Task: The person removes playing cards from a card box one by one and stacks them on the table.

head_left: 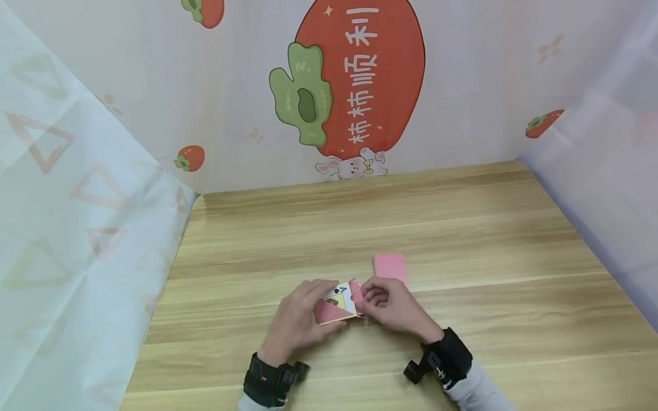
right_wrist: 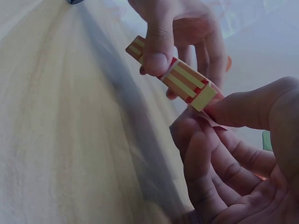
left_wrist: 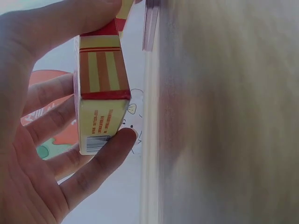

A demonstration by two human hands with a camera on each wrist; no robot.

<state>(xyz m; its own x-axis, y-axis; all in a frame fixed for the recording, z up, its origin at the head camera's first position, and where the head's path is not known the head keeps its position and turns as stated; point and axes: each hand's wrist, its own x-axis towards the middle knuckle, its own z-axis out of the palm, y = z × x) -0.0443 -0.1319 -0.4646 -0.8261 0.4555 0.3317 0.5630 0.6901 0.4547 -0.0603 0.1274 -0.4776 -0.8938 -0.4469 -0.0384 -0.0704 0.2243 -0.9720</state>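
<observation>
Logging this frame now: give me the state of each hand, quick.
Left hand: closed around the card box, thumb and fingers gripping it.
Right hand: pinching the box's flap at its open end.

Left grip [left_wrist: 51, 116] closed round a card box [left_wrist: 100, 93], thumb across the top end, fingertips [left_wrist: 122, 140] curled against the lower end near the barcode. Striped red-and-yellow side turned to the camera, pale printed face below it, box held just beside the blurred tabletop [left_wrist: 224, 121]. Past the fingers, a pale wall [left_wrist: 133, 42] with orange and green cartoon print.
</observation>
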